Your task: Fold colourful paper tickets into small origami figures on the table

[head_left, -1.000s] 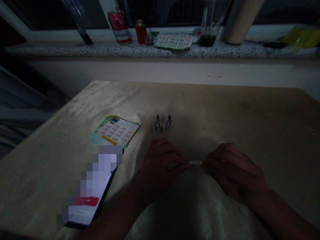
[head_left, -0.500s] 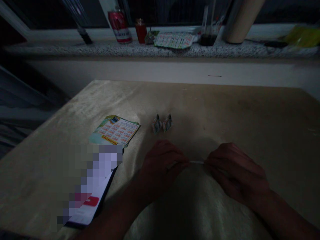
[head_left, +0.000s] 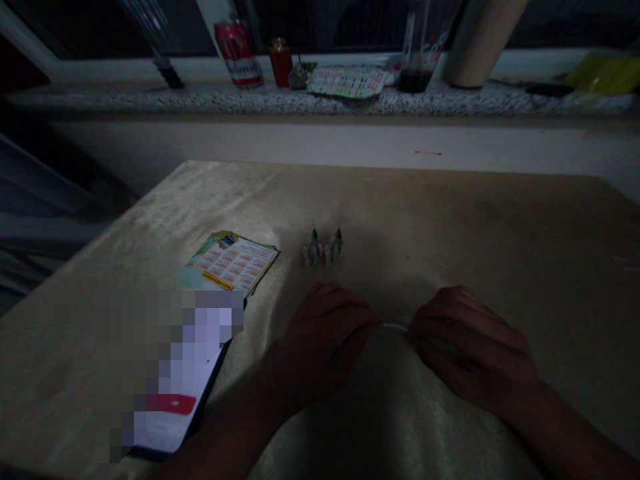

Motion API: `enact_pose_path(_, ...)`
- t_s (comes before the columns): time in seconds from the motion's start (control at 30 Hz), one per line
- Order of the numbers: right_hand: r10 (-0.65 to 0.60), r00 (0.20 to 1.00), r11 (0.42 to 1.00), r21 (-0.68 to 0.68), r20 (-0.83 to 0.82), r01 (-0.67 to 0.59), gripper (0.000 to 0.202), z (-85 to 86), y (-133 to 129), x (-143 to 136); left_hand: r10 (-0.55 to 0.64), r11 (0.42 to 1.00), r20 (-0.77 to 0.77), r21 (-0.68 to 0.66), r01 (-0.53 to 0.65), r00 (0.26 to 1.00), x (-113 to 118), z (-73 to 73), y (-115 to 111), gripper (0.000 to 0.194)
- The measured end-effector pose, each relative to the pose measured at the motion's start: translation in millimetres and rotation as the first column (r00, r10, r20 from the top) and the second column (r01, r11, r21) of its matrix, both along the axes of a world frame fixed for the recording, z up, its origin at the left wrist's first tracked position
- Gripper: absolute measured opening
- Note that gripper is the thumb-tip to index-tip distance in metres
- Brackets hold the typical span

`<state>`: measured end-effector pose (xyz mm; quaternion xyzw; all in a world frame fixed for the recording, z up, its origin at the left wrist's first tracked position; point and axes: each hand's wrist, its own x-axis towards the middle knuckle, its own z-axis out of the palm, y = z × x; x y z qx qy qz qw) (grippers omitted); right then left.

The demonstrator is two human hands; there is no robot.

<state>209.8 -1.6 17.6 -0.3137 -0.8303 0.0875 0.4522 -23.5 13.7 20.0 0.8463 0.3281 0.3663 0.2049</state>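
Note:
A thin pale strip (head_left: pixel 396 327), seen edge-on and perhaps folded paper, spans the gap between my two hands just above the table. My left hand (head_left: pixel 330 330) pinches its left end between thumb and fingers. At the other end, my right hand (head_left: pixel 473 340) has its fingers closed on it. Most of the strip is hidden by my fingers. Beyond my left hand stand two small folded paper pieces (head_left: pixel 313 249) with pointed tops, side by side. To their left lies a stack of printed cards (head_left: pixel 235 261) showing calendar-like grids.
A phone (head_left: pixel 200 373) with a lit, partly blurred screen lies beside my left forearm. On the granite sill (head_left: pixel 200 100) stand a red can (head_left: pixel 239 57), a red bottle (head_left: pixel 281 63), a printed packet (head_left: pixel 346 80), a glass with dark liquid (head_left: pixel 416 77) and a tan cylinder (head_left: pixel 483 47).
The strip tilts slightly, its right end now a little lower. My left fingers have shifted slightly toward the right hand. Other things stay in place.

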Motion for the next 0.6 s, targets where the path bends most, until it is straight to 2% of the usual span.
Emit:
enact_pose_path(0.2, 0.011, 1.000, 1.000, -0.009, 0.009, -0.011, 0.014, -5.3, -0.9, -2.6, 0.056, 0.998, 0.025, 0.022, -0.056, 0.998, 3.4, 0.2, -1.5, 0.009)
enact_pose_path(0.33, 0.030, 0.999, 1.000, -0.007, 0.030, -0.030, 0.009, -7.4, -1.2, -3.8, 0.141, 0.989, 0.062, -0.040, -0.139, 0.988, 4.6, -0.7, -3.1, 0.009)
enact_pose_path(0.6, 0.010, 0.999, 1.000, -0.008, 0.042, -0.010, 0.013, -10.4, -1.9, -5.4, 0.165, 0.971, 0.043, -0.183, -0.155, 0.985, 6.5, 0.9, -5.6, 0.011)
